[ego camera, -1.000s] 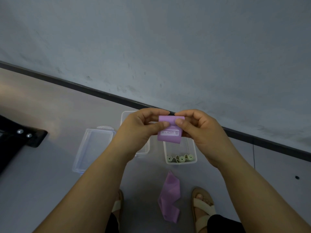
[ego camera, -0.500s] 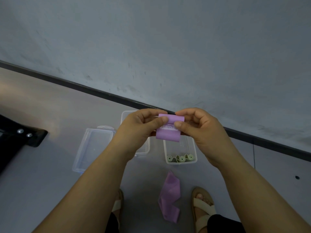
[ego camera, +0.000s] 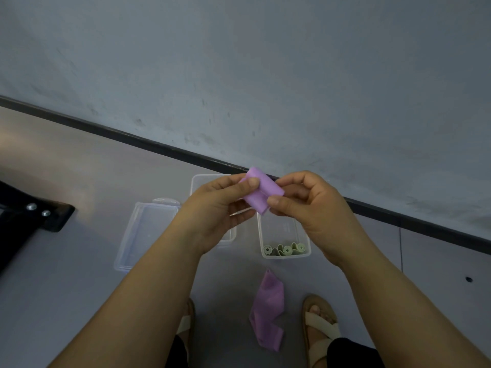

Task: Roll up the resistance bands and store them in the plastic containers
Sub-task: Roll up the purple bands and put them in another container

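The left hand (ego camera: 220,205) pinches one end of a purple resistance band roll (ego camera: 261,192) between thumb and curled fingers, and the right hand (ego camera: 305,205) pinches the other end between thumb and forefinger, so the tilted roll hangs in the air between them, above the floor (ego camera: 66,160). Directly below it stands an open clear plastic container (ego camera: 286,257) with green rolled bands (ego camera: 284,249) packed on end along its near wall. A second clear container (ego camera: 202,177) is partly hidden behind the left hand, and a third clear plastic piece (ego camera: 125,261), container or lid, lies to the left. A loose purple band (ego camera: 268,309) lies crumpled on the floor between the person's sandalled feet. The roll looks nearly wound, so the likely trouble is springy latex: if either pinch relaxes before the roll is wedged in, the outer wrap could spring open and unwind. Pushing it in carelessly could also knock over or loosen the green rolls. The loose band near the feet could be stepped on.
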Demonstrator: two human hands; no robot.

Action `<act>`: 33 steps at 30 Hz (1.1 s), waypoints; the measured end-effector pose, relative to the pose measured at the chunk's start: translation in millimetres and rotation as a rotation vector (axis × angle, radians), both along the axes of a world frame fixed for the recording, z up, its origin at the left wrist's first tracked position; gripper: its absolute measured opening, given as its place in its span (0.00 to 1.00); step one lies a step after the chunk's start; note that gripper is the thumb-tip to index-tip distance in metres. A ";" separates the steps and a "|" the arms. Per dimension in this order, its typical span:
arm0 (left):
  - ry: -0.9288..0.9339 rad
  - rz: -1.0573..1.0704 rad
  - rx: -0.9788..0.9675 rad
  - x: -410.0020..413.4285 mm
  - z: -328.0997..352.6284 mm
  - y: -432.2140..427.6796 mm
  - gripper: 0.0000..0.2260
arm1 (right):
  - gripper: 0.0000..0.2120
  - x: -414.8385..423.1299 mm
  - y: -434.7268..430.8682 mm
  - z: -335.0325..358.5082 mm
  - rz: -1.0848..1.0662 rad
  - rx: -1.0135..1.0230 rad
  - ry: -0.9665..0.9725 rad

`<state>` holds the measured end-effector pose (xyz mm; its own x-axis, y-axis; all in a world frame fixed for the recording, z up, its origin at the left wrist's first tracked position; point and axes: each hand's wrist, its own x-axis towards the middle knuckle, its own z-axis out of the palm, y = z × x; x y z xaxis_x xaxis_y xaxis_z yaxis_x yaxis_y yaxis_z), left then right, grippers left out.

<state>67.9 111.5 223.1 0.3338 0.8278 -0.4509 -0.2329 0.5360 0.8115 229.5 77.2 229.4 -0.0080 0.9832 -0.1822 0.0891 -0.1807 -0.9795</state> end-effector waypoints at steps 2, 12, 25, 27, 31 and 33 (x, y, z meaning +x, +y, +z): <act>-0.052 0.001 -0.059 0.3 -0.3 -0.3 0.17 | 0.11 -3.5 -1.3 -0.3 0.007 0.042 -0.056; 0.065 -0.187 -0.023 -9.5 4.1 0.8 0.20 | 0.38 0.1 -4.5 5.5 0.300 0.170 -0.349; -0.051 -0.136 -0.163 -2.3 9.2 -3.1 0.18 | 0.28 3.4 -7.0 9.9 0.212 0.278 -0.383; -0.045 -0.137 -0.183 -2.1 8.7 -3.6 0.18 | 0.28 4.2 -7.1 8.6 0.176 0.303 -0.394; -0.041 -0.138 -0.179 -2.3 8.1 -3.7 0.17 | 0.28 5.5 -7.7 3.8 0.172 0.325 -0.463; -0.046 -0.137 -0.175 -2.1 8.6 -3.7 0.13 | 0.28 7.1 -7.5 2.3 0.187 0.354 -0.495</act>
